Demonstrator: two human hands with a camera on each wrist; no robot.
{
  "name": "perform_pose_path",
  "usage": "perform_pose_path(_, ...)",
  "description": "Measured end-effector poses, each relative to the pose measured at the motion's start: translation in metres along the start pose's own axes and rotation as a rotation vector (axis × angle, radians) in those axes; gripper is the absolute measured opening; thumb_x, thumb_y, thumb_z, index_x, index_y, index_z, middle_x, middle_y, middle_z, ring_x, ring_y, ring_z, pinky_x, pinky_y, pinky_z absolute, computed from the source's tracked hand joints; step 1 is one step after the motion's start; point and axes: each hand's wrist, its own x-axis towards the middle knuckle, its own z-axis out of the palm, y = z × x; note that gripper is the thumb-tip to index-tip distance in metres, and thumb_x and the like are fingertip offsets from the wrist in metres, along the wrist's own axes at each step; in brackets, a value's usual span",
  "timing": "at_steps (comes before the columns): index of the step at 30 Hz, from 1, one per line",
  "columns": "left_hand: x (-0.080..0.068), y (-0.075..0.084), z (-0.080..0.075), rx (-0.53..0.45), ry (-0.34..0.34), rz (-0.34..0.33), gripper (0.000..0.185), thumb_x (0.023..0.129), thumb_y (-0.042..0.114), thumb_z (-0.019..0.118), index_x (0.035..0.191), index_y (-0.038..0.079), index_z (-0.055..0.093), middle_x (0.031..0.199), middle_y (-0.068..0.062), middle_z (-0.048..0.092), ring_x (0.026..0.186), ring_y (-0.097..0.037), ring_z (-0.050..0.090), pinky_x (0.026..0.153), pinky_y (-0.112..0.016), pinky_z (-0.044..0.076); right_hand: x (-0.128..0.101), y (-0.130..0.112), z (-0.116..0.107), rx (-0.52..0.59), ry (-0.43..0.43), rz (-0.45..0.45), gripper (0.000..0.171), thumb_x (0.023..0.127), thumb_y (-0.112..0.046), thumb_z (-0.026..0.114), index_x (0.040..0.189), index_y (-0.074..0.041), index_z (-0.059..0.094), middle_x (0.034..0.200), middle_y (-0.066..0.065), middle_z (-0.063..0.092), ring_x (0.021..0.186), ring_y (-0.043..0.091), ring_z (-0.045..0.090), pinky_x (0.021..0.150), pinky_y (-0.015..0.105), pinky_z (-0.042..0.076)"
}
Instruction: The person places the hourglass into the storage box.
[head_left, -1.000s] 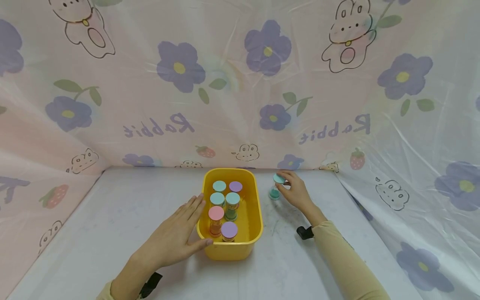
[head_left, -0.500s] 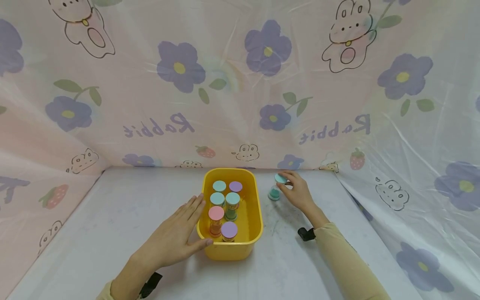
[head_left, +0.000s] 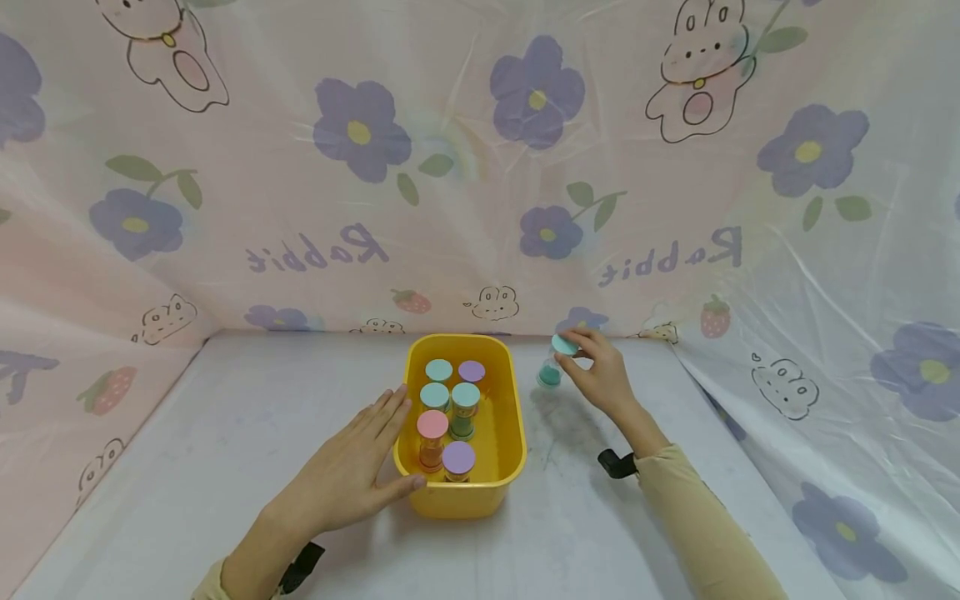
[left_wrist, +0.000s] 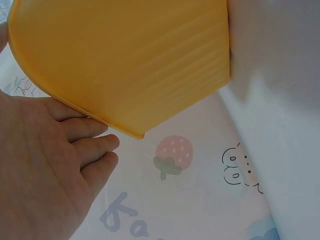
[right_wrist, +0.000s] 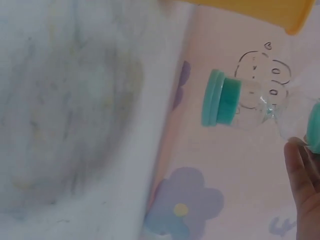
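My right hand [head_left: 600, 377] pinches the teal hourglass [head_left: 557, 361] by its top cap, lifted off the table. My left hand [head_left: 352, 471] rests flat, fingers straight, against the yellow tub [head_left: 512, 433].

The left hand [head_left: 352, 471] lies low and flat, palm down, with the fingers straight and close together, pointing forward and a little to the right; the thumb [head_left: 401, 486] stretches out to the right side. Its forearm comes in from the bottom edge, and a dark strap [head_left: 300, 569] sits at the wrist. The right hand [head_left: 600, 375] is further forward and raised, with the fingers curled in a pinch at the fingertips [head_left: 573, 346]. Its forearm wears a beige sleeve [head_left: 697, 529], and it reaches forward and to the left, with a dark strap at the wrist too.
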Motion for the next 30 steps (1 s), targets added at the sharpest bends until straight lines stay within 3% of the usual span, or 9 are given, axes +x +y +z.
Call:
perform_pose_path(3,0.000,0.000,0.000,0.001,-0.001,0.000,0.099,0.098,0.071,0.051,0.163,0.000,0.027,0.172,-0.015,0.017,0.158,-0.033,0.020,0.126,-0.051,0.026,0.004,-0.008,-0.003,0.005,0.012,-0.037,0.042,0.085,0.005,0.082,0.125,0.006,0.071,0.123,0.022,0.065,0.099,0.035,0.069,0.085,0.013,0.056)
perform_pose_path(7,0.000,0.000,0.000,0.001,0.002,0.004,0.098,0.098,0.068,0.055,0.163,0.000,0.027,0.172,-0.015,0.018,0.158,-0.033,0.020,0.126,-0.052,0.026,0.010,-0.021,-0.006,0.013,0.027,-0.077,0.042,0.084,0.004,0.083,0.125,0.006,0.071,0.123,0.023,0.066,0.096,0.035,0.069,0.086,0.007,0.051)
perform_pose_path(20,0.000,0.000,0.001,-0.004,0.008,0.006,0.097,0.098,0.066,0.057,0.163,0.000,0.028,0.172,-0.015,0.018,0.158,-0.034,0.021,0.125,-0.053,0.027,0.024,-0.049,-0.013,0.049,0.078,-0.195,0.043,0.081,0.009,0.083,0.123,0.005,0.072,0.122,0.020,0.067,0.095,0.031,0.068,0.086,0.011,0.052)
perform_pose_path(30,0.000,0.001,0.000,0.000,0.005,0.004,0.097,0.098,0.065,0.059,0.163,0.000,0.028,0.172,-0.015,0.019,0.158,-0.034,0.021,0.126,-0.052,0.026,0.033,-0.073,-0.018,0.076,0.096,-0.219,0.045,0.080,0.010,0.082,0.124,0.003,0.072,0.124,0.019,0.067,0.106,0.034,0.067,0.095,0.013,0.050)
